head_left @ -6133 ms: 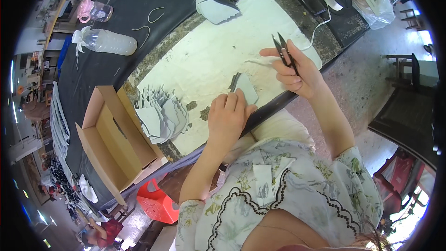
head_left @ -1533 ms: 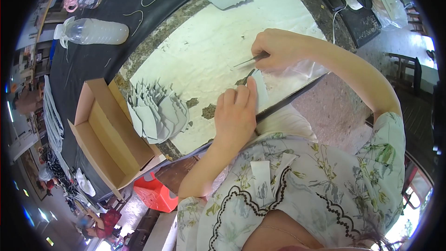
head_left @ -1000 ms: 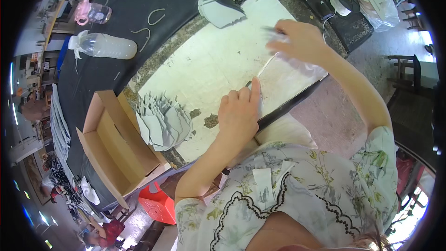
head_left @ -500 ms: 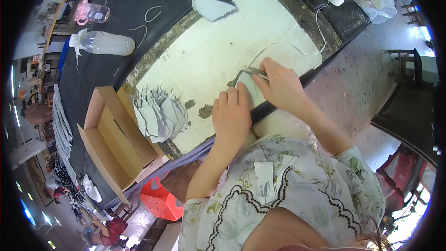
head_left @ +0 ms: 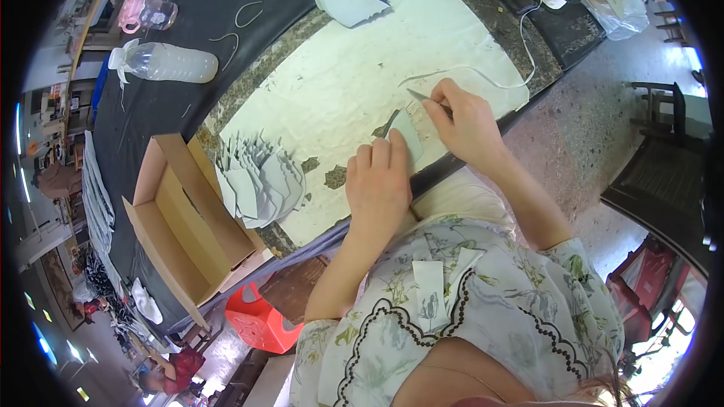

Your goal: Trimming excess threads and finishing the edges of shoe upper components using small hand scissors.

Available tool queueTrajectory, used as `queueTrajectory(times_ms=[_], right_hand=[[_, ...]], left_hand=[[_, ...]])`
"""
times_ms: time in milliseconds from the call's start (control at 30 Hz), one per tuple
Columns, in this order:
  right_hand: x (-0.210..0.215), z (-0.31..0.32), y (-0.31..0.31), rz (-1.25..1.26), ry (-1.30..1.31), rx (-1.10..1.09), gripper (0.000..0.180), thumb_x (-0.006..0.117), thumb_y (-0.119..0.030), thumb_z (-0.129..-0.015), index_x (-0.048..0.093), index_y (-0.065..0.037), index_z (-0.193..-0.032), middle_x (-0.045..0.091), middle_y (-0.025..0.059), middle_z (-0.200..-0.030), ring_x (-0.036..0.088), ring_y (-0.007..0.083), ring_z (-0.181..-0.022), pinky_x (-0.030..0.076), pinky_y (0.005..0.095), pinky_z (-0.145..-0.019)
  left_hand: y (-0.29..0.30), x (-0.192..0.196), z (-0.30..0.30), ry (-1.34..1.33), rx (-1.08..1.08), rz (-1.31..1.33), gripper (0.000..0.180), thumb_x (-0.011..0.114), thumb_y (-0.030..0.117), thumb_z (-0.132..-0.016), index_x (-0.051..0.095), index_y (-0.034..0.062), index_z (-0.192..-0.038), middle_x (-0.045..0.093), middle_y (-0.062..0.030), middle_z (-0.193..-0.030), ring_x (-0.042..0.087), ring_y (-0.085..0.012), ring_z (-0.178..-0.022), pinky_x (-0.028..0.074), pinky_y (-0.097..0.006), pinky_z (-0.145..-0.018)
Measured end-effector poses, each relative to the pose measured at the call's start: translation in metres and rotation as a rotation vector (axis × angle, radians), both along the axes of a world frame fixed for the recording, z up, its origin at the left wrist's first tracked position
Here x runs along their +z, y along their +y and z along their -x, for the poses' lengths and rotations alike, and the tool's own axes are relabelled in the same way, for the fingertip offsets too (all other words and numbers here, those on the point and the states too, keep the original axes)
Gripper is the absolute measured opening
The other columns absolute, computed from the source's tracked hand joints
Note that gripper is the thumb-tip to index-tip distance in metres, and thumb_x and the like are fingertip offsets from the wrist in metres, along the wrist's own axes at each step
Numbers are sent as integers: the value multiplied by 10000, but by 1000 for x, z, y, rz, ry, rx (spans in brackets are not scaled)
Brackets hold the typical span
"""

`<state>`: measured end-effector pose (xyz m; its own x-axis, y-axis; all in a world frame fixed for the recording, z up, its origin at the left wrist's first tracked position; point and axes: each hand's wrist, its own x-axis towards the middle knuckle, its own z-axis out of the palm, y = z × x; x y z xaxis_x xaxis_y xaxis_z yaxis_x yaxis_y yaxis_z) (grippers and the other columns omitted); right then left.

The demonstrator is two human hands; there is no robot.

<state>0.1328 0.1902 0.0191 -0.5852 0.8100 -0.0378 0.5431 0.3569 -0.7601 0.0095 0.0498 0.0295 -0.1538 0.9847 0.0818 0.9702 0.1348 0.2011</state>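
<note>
The left hand (head_left: 379, 185) is lying flat, fingers together and extended, pressing a small pale fabric piece (head_left: 406, 130) onto the white cloth-covered work surface (head_left: 332, 90). The right hand (head_left: 466, 122) is closing its fingers around thread snips (head_left: 419, 96), whose metal tip is pointing left just above that piece. Further left, an open cardboard box (head_left: 188, 218) is sitting on the table edge, its inside looking bare, with a fanned stack of grey cut pieces (head_left: 260, 181) lying just beside it.
</note>
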Motion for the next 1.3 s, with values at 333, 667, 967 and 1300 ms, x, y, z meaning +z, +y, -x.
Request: queueTrajectory(times_ms=[333, 667, 967, 1300], right_hand=[[-1, 4, 45, -330, -193, 226, 286, 649, -154, -847, 542, -46, -1090, 610, 138, -998, 629, 364, -845, 511, 436, -717], [54, 25, 32, 689, 355, 510, 51, 585, -75, -884, 559, -33, -898, 532, 19, -642, 522, 119, -504, 366, 247, -472], [41, -14, 17, 1147, 431, 347, 87, 623, -101, -900, 580, -25, -905, 466, -52, -590, 401, 24, -461, 284, 205, -446], [-30, -27, 31, -324, 148, -24, 163, 640, -27, -819, 613, -44, -978, 637, 124, -737, 627, 255, -614, 492, 319, -612]], left_hand=[[0, -17, 16, -124, -59, -221, 449, 727, 190, -794, 592, 4, -1179, 588, -127, -988, 568, -300, -878, 477, -404, -754], [-113, 41, 144, 424, 592, -583, 274, 699, 132, -881, 672, -20, -1107, 640, -153, -1026, 616, -296, -886, 513, -396, -717], [-109, 23, 134, 176, 589, -292, 275, 628, 169, -919, 655, -15, -1121, 632, -179, -1061, 587, -362, -993, 471, -451, -864], [-50, 86, 165, -244, 632, -758, 303, 681, 113, -868, 649, -5, -1146, 641, -189, -1153, 621, -293, -1069, 474, -368, -942]])
